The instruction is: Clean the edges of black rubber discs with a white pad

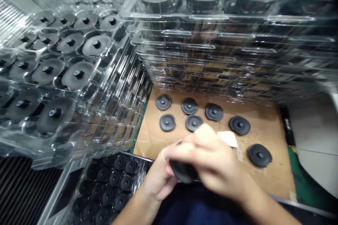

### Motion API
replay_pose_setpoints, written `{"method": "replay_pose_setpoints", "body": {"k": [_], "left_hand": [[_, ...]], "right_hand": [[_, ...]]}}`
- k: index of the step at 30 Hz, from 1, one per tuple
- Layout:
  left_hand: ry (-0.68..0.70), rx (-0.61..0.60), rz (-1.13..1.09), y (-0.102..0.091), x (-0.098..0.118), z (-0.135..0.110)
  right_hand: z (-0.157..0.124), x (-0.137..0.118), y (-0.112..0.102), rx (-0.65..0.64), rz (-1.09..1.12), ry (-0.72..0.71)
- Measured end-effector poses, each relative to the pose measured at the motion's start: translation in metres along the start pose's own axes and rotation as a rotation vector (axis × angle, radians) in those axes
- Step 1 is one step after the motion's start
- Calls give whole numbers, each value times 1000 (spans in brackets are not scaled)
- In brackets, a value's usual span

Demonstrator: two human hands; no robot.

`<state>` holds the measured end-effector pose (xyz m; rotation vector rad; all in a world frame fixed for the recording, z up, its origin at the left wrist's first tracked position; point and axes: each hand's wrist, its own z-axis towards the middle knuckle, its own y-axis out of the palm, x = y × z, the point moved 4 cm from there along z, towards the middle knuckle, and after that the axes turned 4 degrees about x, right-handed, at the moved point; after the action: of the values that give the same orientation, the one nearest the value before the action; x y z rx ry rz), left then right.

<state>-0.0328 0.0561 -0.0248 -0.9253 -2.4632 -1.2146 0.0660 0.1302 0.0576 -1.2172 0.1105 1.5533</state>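
A black rounded disc (183,171) is held low over the front of the workbench, with part of it hidden by fingers. My left hand (160,179) grips its left side, fingers closed. Over its top and right side my right hand (215,158) is curled, somewhat blurred by motion. On the brown cardboard (148,144) beyond lie several similar discs, such as a black disc with a central stub (167,122) and another disc (260,155) at the right. A small white piece (228,138) shows beside my right hand; whether it touches the hand I cannot tell.
Tall stacks of clear plastic trays rise at the left (111,88) and at the back (211,35), their top trays filled with discs. Below left, a clear tray (139,174) holds more dark discs. A dark ribbed surface (23,186) lies at the far left.
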Motion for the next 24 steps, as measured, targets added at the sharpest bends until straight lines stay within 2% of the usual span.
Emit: {"method": "replay_pose_setpoints", "body": {"k": [2, 4, 5, 7, 9, 11, 15, 17, 19, 20, 22, 24], "left_hand": [[32, -15, -44, 0, 4, 0], [58, -28, -98, -2, 6, -1], [68, -32, -114, -4, 7, -2], [84, -32, -121, -7, 7, -5], [89, -27, -124, -10, 5, -7], [83, -17, -126, -12, 2, -8], [55, 10, -117, -8, -6, -9], [55, 33, -97, -7, -9, -10], [71, 39, -64, -5, -9, -10], [85, 38, -47, -4, -9, -11], [118, 40, -20, -1, -7, -12], [121, 34, -1, 6, -8, -12]], "right_hand": [[-12, 25, -3, 79, -23, 275], [-37, 48, 1, 115, -25, 490], [-51, 57, 8, 102, -17, 554], [-78, 68, 23, 52, -9, 595], [-95, 72, 35, 19, -12, 588], [-98, 69, 34, 37, -32, 596], [-67, 36, 4, 213, -110, 599], [-46, 6, -7, 287, -128, 427], [-32, -20, -7, 239, -78, 208], [-29, -29, -4, 174, -33, 150], [-27, -33, 3, 32, 64, 150], [-27, -30, 7, -16, 72, 190]]}}
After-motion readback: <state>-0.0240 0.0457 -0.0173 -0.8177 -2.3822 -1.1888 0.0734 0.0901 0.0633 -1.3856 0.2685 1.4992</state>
